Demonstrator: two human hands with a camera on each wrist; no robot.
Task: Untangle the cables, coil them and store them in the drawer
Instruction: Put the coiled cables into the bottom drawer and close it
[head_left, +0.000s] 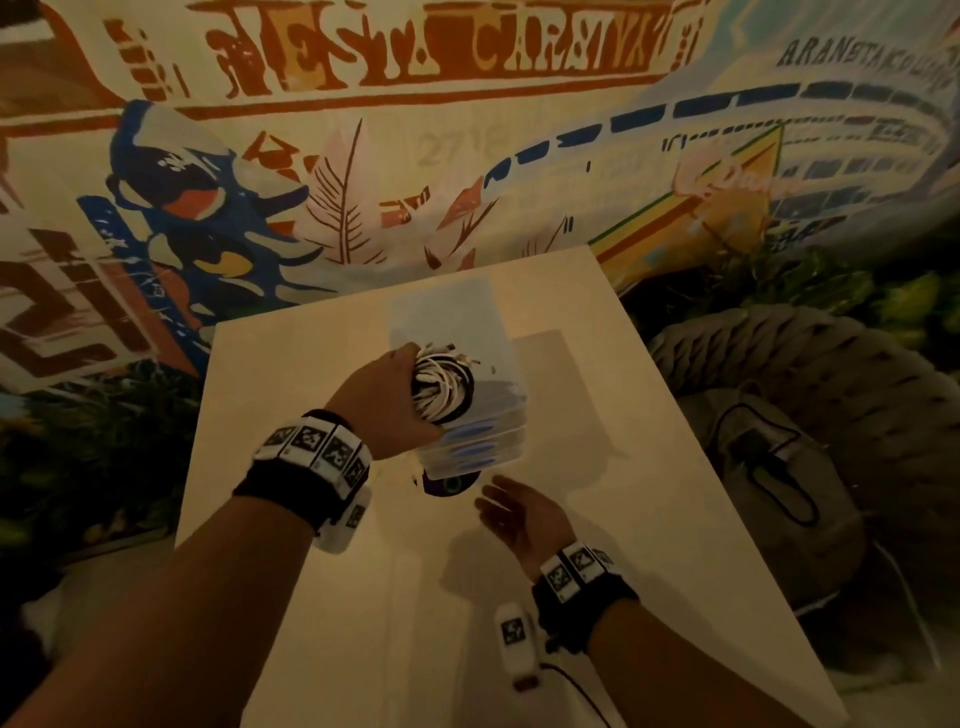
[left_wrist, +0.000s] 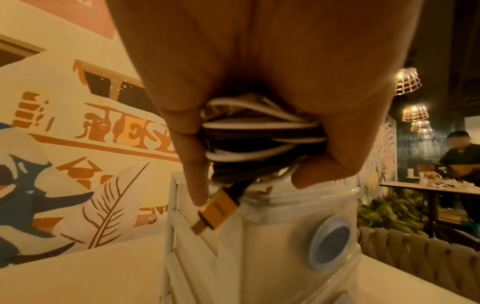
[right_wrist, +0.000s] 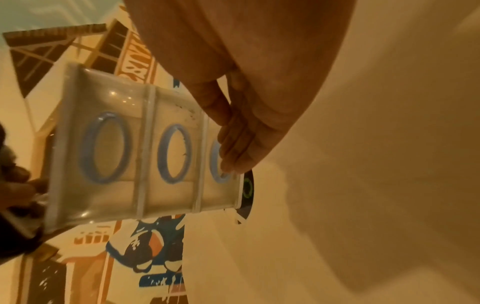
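Step in hand: I judge it is the storing; the coiled cables are held over the small drawer unit on the white table.
Left hand: the left hand has its fingers and thumb curled round the bundle of white and dark loops; in the left wrist view the thumb and one fingertip close it from both sides.
Right hand: the right hand is empty, fingers straight and together, near the front of the unit; in the right wrist view it is near the lowest of the three blue ring handles, and I cannot tell if it touches.
Loose end: a gold plug hangs out below the coil.
Drawers: from the front all three look closed; whether the top one is a little open I cannot tell.
How to do it well: the right hand should pull one drawer fully out by its ring and steady the light unit. The left hand should keep the loops pressed until the coil is inside, then tuck the plug in first.
Risk: if the grip is relaxed early, the coil can spring apart, and the plug can catch on the drawer edge.
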